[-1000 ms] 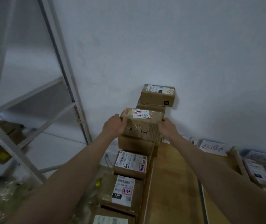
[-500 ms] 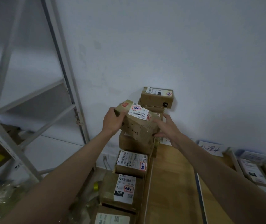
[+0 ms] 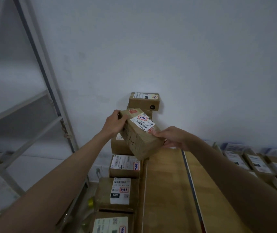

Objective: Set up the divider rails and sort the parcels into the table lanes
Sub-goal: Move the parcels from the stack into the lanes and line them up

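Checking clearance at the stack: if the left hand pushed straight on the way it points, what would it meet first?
Probably the stacked boxes against the wall, past the parcel the left hand grips; depth is hard to judge.

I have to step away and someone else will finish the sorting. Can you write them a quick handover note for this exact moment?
Left hand grips the far end of the lifted parcel; right hand holds its near end. The parcel is tilted, in the air above the left lane's row of parcels.
Done: a divider rail lies on the wooden table; parcels fill the left and far-right lanes.
Left: set this parcel into a lane; the middle lane holds nothing visible.
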A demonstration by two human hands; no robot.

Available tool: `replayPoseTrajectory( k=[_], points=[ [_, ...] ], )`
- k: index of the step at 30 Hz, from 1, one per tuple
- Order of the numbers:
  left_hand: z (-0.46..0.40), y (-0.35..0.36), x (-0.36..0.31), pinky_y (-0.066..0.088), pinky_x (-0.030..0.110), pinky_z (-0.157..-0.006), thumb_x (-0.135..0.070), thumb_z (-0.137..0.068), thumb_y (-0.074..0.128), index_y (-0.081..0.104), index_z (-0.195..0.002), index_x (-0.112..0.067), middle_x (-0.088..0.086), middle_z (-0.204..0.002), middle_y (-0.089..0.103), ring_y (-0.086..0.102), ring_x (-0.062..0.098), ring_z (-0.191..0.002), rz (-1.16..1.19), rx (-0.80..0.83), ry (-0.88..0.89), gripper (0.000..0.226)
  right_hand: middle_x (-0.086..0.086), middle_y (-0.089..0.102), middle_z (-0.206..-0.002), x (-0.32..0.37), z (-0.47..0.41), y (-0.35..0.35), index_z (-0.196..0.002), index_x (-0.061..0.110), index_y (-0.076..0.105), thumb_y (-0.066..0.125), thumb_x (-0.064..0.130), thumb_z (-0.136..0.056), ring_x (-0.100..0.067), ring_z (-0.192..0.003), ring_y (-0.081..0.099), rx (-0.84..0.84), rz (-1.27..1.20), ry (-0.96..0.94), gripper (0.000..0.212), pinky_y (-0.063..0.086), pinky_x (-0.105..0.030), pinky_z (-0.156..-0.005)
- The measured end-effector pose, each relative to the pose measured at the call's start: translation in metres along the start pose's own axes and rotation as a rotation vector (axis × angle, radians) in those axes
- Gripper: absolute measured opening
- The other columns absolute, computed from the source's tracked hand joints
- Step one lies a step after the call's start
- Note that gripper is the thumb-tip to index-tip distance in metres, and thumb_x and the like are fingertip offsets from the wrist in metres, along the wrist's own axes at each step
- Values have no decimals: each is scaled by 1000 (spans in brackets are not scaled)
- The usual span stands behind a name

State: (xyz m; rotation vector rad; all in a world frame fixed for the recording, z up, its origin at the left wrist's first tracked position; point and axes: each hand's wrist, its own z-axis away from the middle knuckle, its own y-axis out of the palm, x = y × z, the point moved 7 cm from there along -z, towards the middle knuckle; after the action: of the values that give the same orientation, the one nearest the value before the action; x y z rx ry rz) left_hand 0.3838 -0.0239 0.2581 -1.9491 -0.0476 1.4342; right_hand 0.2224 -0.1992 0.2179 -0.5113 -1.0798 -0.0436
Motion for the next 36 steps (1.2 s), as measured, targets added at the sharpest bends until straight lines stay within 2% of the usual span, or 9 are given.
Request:
replayPoseTrajectory(
  k=[3, 6, 8, 11, 16, 22, 26, 32, 36],
  points=[
    [4, 20, -12, 44, 34, -91, -44, -103, 38, 45, -140, -15, 8, -138, 54, 52, 22, -111, -38, 79, 31, 47, -10, 66, -111, -13, 21, -23, -121, -1, 60, 76, 54, -77, -23, -95, 69, -77, 8, 8, 72, 62, -31, -75],
    [14, 43, -25, 43, 43, -103, -47, -104, 33, 46, -142, -18, 8, -142, 52, 52, 27, -123, -116, 132, 102, 49, -12, 68, -106, -31, 44, -44, -111, -3, 62, 78, 51, -77, -26, -92, 72, -158, 0, 39, 65, 62, -35, -77],
    [24, 61, -32, 41, 39, -103, -44, -104, 31, 47, -142, -15, 8, -143, 51, 51, 28, -126, -219, 141, 162, 50, -14, 69, -106, -50, 57, -56, -108, -2, 62, 79, 49, -77, -25, -87, 73, -185, -27, 80, 61, 62, -34, -74],
    [39, 97, -37, 42, 34, -96, -42, -105, 31, 49, -137, -13, 7, -138, 54, 53, 26, -121, -328, 204, 254, 47, -12, 70, -105, -84, 79, -73, -110, 0, 63, 79, 48, -78, -21, -73, 72, -224, -47, 149, 60, 63, -31, -66],
    [71, 167, -42, 40, 43, -109, -44, -105, 32, 36, -149, -13, 10, -152, 39, 43, 27, -136, -554, 389, 348, 54, -7, 65, -102, -147, 114, -92, -118, 5, 60, 76, 45, -82, -19, -80, 69, -322, -68, 243, 56, 60, -26, -57],
    [112, 234, -41, 46, 40, -98, -47, -103, 33, 41, -143, -12, 10, -143, 46, 49, 26, -124, -730, 513, 418, 54, -13, 63, -117, -229, 141, -115, -129, 1, 53, 79, 50, -77, -26, -97, 67, -466, -103, 370, 76, 62, -38, -76],
    [136, 264, -48, 43, 37, -96, -43, -104, 33, 46, -139, -12, 9, -140, 47, 49, 25, -123, -781, 530, 441, 49, -12, 61, -120, -263, 162, -130, -132, 2, 52, 82, 48, -74, -28, -102, 66, -538, -186, 385, 80, 61, -44, -80],
    [165, 324, -58, 44, 37, -98, -48, -101, 36, 44, -142, -12, 9, -139, 49, 51, 25, -122, -814, 559, 415, 55, -6, 64, -115, -310, 193, -166, -124, 11, 60, 78, 58, -70, -22, -100, 66, -561, -219, 347, 73, 62, -44, -79],
    [196, 377, -82, 43, 39, -101, -49, -102, 34, 44, -142, -11, 9, -141, 47, 50, 26, -124, -816, 565, 402, 57, -3, 64, -105, -335, 227, -202, -106, 15, 62, 73, 47, -84, -18, -96, 63, -573, -213, 346, 40, 59, -34, -75]
  ],
)
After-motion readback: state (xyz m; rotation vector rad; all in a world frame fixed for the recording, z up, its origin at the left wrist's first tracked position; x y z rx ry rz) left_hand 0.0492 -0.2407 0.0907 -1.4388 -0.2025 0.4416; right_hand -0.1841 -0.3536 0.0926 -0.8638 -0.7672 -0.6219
